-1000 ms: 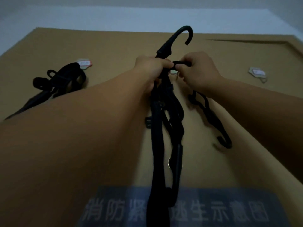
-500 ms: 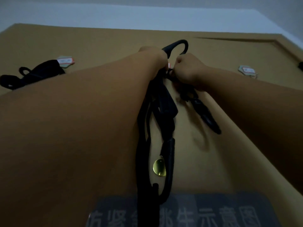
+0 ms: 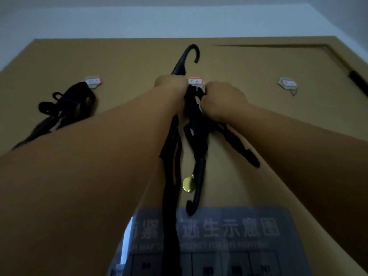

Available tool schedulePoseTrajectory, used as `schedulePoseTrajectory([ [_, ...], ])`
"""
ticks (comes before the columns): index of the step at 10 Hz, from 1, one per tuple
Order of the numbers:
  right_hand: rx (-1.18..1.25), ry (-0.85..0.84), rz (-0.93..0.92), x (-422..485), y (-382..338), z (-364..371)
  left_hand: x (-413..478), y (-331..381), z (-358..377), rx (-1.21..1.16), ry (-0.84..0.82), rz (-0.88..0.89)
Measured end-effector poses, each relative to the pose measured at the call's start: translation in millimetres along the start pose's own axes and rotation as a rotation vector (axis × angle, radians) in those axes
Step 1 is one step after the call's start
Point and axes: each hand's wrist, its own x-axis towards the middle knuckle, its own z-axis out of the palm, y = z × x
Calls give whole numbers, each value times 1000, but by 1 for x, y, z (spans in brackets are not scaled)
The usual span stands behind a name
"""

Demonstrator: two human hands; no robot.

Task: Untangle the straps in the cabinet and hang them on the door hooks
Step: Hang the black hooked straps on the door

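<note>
A brown door [image 3: 129,60] fills the view, with 3 stick-on hooks in a row and a grey sign [image 3: 229,236] lower down. 1 bundle of black straps [image 3: 67,104] hangs from the left hook [image 3: 92,81]; the right hook [image 3: 287,84] is bare. At the middle hook [image 3: 195,81] the left hand [image 3: 169,84] and right hand [image 3: 223,98] each keep a closed grip, fingers curled round another tangle of straps [image 3: 196,124], its tails dangling. The webbing looks soft, light and floppy. The stiff hooked end [image 3: 189,56] could snag, so a hold near the top loop seems best.
</note>
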Motion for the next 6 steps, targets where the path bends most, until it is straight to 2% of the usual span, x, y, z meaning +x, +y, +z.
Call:
schedulePoseTrajectory([
  [1,-42,-40,10,-14,0,-7,-24,-8,-15,-84,60,-98],
  [3,-68,-38,10,-60,3,-19,-69,-21,-44,-28,-14,-201],
  [4,66,84,-53,-94,1,-19,-102,-24,-56,-21,-54,-282],
  [5,294,133,-109,-147,-7,-13,-143,-29,-64,-81,-108,-367],
  [6,593,51,-27,-218,-21,-14,-186,-33,-72,-168,-150,-449],
])
